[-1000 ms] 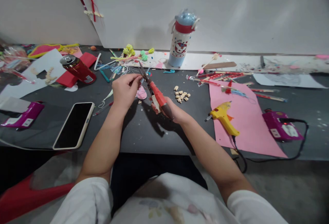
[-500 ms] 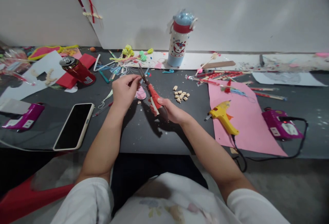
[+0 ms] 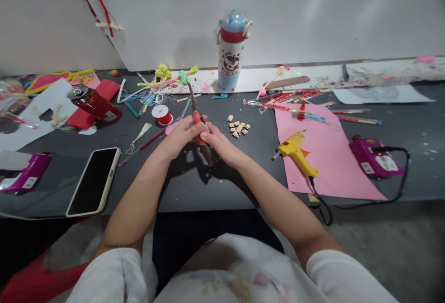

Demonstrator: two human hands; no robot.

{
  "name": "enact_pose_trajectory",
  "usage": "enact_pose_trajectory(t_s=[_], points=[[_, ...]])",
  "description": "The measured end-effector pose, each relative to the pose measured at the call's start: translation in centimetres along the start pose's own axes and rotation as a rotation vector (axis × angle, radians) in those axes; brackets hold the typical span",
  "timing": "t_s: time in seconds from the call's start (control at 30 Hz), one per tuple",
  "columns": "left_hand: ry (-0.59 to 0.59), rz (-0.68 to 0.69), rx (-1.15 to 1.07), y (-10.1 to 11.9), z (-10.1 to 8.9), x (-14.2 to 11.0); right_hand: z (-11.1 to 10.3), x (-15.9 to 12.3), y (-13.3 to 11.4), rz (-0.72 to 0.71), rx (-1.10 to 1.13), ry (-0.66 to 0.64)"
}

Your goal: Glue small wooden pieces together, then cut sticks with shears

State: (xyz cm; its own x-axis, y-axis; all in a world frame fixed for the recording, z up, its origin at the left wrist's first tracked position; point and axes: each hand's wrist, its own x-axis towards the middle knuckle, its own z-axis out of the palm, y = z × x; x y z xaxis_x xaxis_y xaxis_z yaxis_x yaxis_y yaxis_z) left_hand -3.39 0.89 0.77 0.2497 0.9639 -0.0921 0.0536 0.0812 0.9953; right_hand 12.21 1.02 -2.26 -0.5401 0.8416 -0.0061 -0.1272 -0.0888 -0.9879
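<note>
A pair of scissors [image 3: 197,116] with red handles points away from me, its dark blades nearly together. My right hand [image 3: 220,144] is wrapped round the handles. Meeting it from the left, my left hand [image 3: 182,137] has its thumb and fingers closed on the red handle; whether they also hold something small is hidden. Several short cut wooden pieces [image 3: 238,126] lie in a cluster right of the hands. Just beyond my left hand stands a spool of red ribbon [image 3: 162,115], and a dark red stick [image 3: 153,139] lies beside that hand.
A yellow glue gun [image 3: 298,152] rests on pink paper [image 3: 333,168], with a purple power box [image 3: 375,157] to its right. A phone [image 3: 93,181] and a red can [image 3: 93,103] are on the left. A water bottle [image 3: 229,52] stands at the back by the white wall.
My left hand has moved right and nearer, from the blade tips to the handles. The scissors have shifted slightly left and turned more upright in view. The spool now shows.
</note>
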Motion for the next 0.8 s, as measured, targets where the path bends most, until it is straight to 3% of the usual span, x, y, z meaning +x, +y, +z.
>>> enact_pose_trajectory(t_s=[0.13, 0.27, 0.5, 0.8], points=[[0.025, -0.023, -0.026, 0.4, 0.7, -0.3, 0.1, -0.4, -0.9, -0.073, -0.033, -0.045], [0.025, -0.006, -0.032, 0.4, 0.6, -0.1, 0.1, -0.6, -1.5, -0.029, -0.038, -0.047], [0.085, 0.017, -0.083, -0.4, 0.5, 0.3, 0.4, -0.4, -0.8, -0.082, 0.003, -0.053], [0.102, 0.013, -0.098, -0.2, 0.7, 0.4, 0.5, -0.4, -0.4, -0.031, 0.007, -0.009]])
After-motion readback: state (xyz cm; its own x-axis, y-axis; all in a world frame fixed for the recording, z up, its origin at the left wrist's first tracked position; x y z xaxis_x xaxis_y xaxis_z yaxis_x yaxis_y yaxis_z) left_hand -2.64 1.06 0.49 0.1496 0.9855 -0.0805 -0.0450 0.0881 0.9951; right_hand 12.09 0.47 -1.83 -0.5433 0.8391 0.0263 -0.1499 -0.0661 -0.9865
